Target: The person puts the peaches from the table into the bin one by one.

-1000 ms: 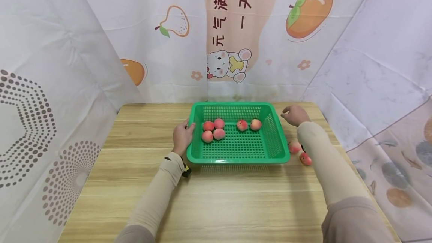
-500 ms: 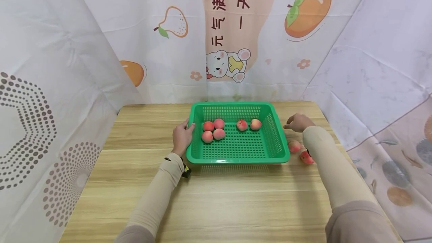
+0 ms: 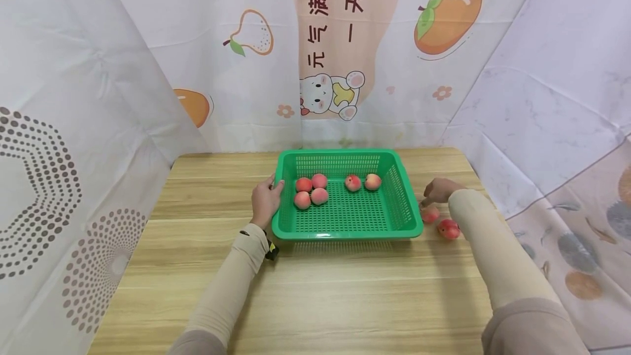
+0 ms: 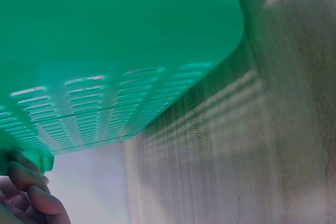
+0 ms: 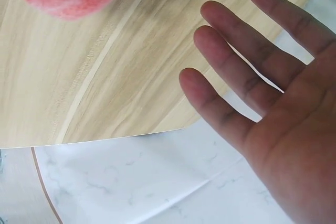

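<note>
A green plastic basket (image 3: 345, 234) stands on the wooden table. My left hand (image 3: 264, 201) grips its left rim, thumb on top; curled fingers (image 4: 37, 190) show below the rim in the left wrist view. Inside, several peaches (image 3: 319, 196) cluster at the left, and two more, a red one (image 3: 353, 183) and a paler one (image 3: 373, 182), sit toward the back right. Outside the right wall lie a peach (image 3: 430, 215) and a redder peach (image 3: 449, 229). My right hand (image 3: 441, 190) is just above the nearer one, fingers spread and holding nothing in the right wrist view.
The wooden table (image 3: 315, 300) extends in front of the basket and to both sides. Printed curtains (image 3: 236, 103) close off the back and sides. The table's right edge runs close beside my right forearm (image 3: 493, 251).
My right hand has moved right and toward me, from beside the basket's right rim to the loose peaches. The left hand and basket have stayed in place.
</note>
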A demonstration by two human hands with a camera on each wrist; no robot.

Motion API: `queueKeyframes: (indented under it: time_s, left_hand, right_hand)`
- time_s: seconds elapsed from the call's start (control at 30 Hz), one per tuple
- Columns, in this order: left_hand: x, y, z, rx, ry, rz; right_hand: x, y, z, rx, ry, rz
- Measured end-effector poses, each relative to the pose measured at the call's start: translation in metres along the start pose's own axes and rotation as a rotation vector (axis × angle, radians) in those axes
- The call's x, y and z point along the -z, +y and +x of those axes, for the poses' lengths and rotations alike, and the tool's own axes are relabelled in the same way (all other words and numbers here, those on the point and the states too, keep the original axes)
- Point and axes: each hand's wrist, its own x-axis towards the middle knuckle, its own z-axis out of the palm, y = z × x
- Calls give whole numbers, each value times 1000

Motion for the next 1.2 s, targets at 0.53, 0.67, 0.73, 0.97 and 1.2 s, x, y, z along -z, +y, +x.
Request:
queueKeyframes:
  time_s: [0.53,0.67,0.73,0.97,1.2]
  left_hand:
    - [-1,0,0,10,3,2]
    - [-1,1,0,7,2,-1]
    - [-1,1,0,9,5,0]
    - [-1,1,3,-3,19,-4]
    - [-1,1,0,21,12,8]
  right_hand:
    - [-23,18,4,-80,-65,171]
    - [-26,17,3,-68,-53,178]
    - [-25,14,0,-61,-46,161]
    - [-21,10,4,-53,-23,97]
    - [-22,11,3,-80,-47,123]
